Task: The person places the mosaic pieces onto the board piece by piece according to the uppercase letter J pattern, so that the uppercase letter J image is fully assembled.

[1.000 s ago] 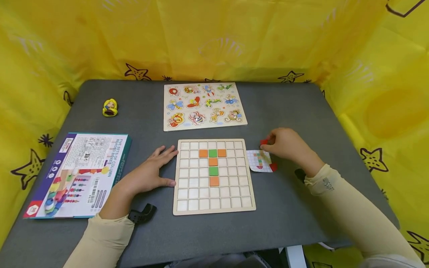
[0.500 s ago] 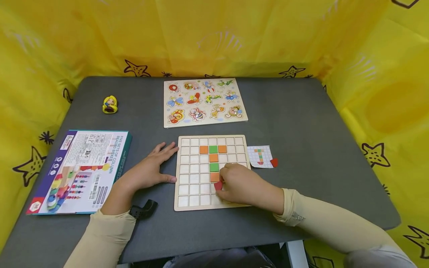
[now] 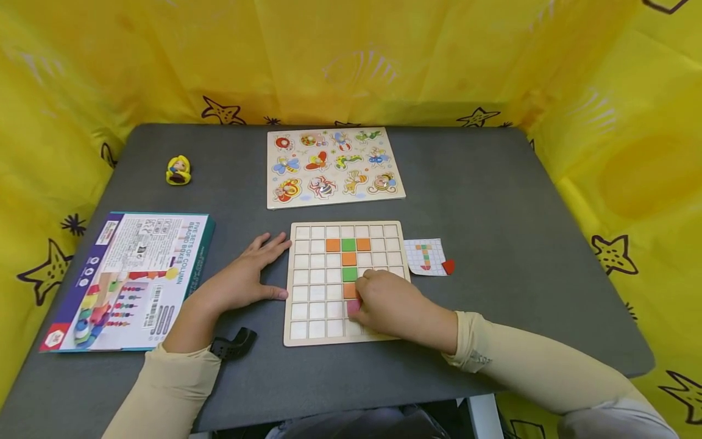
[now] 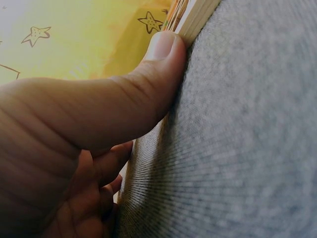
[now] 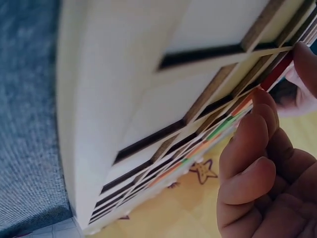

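A wooden grid board (image 3: 317, 293) lies on the table, with green tiles and orange tiles (image 3: 349, 259) set in some of its cells. My right hand (image 3: 397, 305) is over the board's lower right part, pinching a red piece (image 3: 353, 306) at the cell just below the lowest orange tile. In the right wrist view the red piece (image 5: 277, 72) shows between thumb and forefinger, low against the grid. My left hand (image 3: 241, 277) lies with spread fingers at the board's left edge, thumb (image 4: 163, 59) and fingertips touching it.
A small pattern card (image 3: 430, 247) lies right of the board, with another red piece (image 3: 449, 266) at its corner. An insect puzzle board (image 3: 334, 198) lies behind. At left are a flat box (image 3: 142, 244) and a yellow-haired figurine (image 3: 178, 171). Yellow cloth surrounds the table.
My right hand has carried a red piece from beside the card leftward to the board, then shifted it slightly and flatter into the cell. My left hand has stayed at the board's edge.
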Action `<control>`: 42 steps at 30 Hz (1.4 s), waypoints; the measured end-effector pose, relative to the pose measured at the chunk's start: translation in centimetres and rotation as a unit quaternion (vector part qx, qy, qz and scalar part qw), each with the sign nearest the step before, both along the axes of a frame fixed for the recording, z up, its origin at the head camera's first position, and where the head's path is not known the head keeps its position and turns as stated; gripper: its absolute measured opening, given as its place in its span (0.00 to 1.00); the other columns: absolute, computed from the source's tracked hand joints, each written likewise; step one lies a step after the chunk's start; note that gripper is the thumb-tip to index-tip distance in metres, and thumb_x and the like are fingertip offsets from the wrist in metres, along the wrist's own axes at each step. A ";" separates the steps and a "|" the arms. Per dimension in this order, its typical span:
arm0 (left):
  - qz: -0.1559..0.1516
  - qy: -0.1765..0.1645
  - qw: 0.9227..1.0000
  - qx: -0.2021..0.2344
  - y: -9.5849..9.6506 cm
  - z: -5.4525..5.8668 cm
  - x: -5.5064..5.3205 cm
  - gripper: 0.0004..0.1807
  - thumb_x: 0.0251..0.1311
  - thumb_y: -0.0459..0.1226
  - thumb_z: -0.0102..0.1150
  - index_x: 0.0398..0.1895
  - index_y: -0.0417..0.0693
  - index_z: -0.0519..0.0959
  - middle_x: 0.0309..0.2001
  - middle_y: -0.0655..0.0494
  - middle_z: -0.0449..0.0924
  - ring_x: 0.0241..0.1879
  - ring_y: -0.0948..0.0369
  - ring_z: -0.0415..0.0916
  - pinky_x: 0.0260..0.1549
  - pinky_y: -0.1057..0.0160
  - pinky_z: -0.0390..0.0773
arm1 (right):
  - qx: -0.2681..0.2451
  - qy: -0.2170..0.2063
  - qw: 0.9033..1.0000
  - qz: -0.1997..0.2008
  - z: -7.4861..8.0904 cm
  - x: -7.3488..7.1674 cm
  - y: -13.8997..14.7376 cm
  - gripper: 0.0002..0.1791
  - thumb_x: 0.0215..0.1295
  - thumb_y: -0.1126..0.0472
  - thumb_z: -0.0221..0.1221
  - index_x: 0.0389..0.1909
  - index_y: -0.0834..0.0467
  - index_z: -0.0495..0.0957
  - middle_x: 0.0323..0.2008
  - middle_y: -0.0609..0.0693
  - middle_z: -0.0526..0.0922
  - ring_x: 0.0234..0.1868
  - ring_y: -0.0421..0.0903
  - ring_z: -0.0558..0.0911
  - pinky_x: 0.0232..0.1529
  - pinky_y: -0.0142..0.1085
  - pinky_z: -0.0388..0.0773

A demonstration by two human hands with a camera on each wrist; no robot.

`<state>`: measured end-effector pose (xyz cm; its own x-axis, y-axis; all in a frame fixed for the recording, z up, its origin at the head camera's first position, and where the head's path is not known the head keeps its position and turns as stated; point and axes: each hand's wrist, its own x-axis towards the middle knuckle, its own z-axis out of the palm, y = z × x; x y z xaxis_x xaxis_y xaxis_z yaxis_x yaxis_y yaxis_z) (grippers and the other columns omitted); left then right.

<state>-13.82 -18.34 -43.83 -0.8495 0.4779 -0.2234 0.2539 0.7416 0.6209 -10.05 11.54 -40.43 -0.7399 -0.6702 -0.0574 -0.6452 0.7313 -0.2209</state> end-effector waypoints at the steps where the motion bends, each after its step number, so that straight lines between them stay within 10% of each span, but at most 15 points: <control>1: -0.001 0.001 1.000 0.000 0.0 0.0 0.0 0.56 0.50 0.54 0.72 0.79 0.59 0.50 0.78 0.60 0.40 0.75 0.47 0.30 0.63 0.33 0.49 | 0.003 -0.005 1.000 -0.003 0.0 -0.1 0.0 0.19 0.54 0.49 0.70 0.20 0.54 0.72 0.20 0.44 0.70 0.25 0.44 0.71 0.31 0.37 0.72; 30: -0.008 0.011 1.000 0.003 -0.1 -0.1 -0.1 0.56 0.50 0.54 0.72 0.79 0.56 0.51 0.78 0.59 0.40 0.75 0.46 0.30 0.63 0.33 0.49 | -0.004 -0.059 0.998 -0.018 0.4 -0.9 1.3 0.11 0.55 0.48 0.71 0.24 0.47 0.79 0.20 0.37 0.69 0.23 0.36 0.69 0.24 0.31 0.67; 42: -0.005 0.007 1.000 0.003 0.0 0.0 0.0 0.56 0.50 0.54 0.72 0.79 0.57 0.51 0.78 0.59 0.40 0.75 0.46 0.30 0.63 0.33 0.50 | 0.012 -0.066 0.988 -0.142 2.5 -5.1 14.4 0.13 0.51 0.64 0.71 0.39 0.56 0.85 0.32 0.47 0.80 0.34 0.46 0.76 0.39 0.45 0.73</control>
<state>-13.78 -18.37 -43.87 -0.8481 0.4872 -0.2084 0.2700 0.7357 0.6211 -15.11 25.92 -37.98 -0.8825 -0.4350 -0.1790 -0.3809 0.8841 -0.2707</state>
